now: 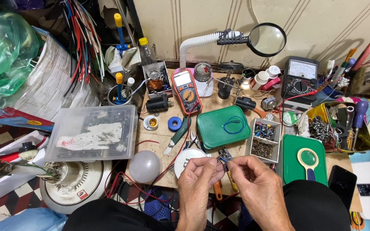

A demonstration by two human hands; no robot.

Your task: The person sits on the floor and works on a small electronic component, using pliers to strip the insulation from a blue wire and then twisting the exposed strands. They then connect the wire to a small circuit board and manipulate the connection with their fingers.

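Both hands meet at the near edge of the counter: the left hand and right hand each pinch a small metal part between fingertips (orange-handled pliers lie just beneath). Fine fitting work seems underway; the next move calls for steady fingertip alignment.

Cluttered wooden workbench, orange multimeter, green lidded box, blue tape roll, white bulb dome

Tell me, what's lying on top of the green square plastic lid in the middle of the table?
A loop of thin blue wire lies on the green square plastic lid, and nothing else. Whatever is under the lid cannot be seen, because the lid covers it.
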